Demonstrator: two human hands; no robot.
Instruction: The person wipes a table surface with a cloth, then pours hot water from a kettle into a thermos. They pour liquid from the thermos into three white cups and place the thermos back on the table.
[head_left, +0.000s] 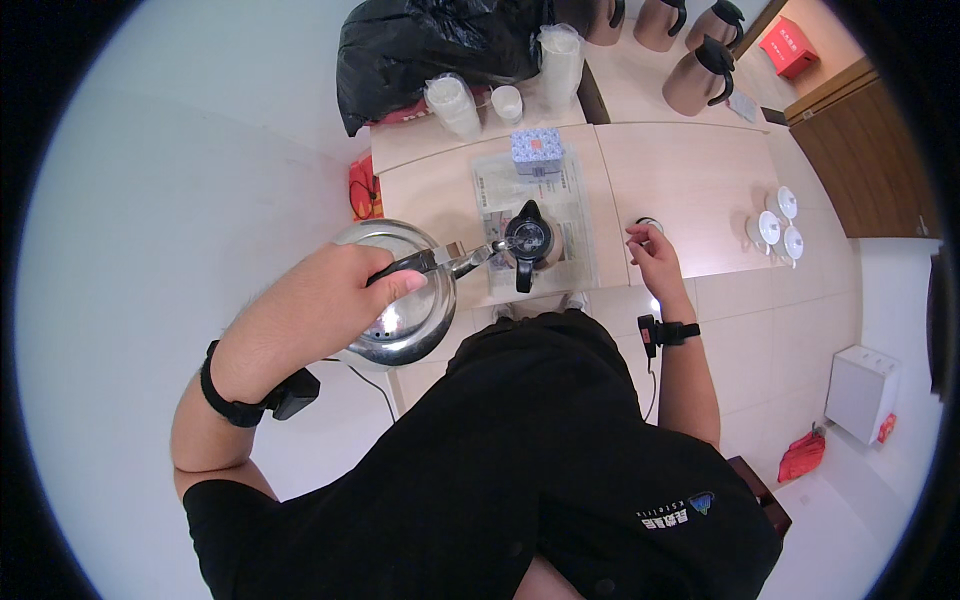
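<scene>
My left hand (349, 296) is closed round the black handle of a large stainless steel kettle (420, 330). The kettle's spout reaches over the open top of an insulated jug (531, 238), and water runs from it into the jug. This jug has a black rim and handle and stands on a newspaper (577, 262). To the right, my right hand (656, 259) is at the table's front edge with bent fingers, beside a small round object (649, 223) that it partly hides; whether it touches that object is unclear.
A blue-and-white patterned box (537, 151) sits behind the jug. Stacked plastic-wrapped cups (454, 109) and a black plastic bag (442, 56) are at the back. Several copper-coloured jugs (688, 84) stand back right. Lidded white cups (766, 227) are on the table's right end.
</scene>
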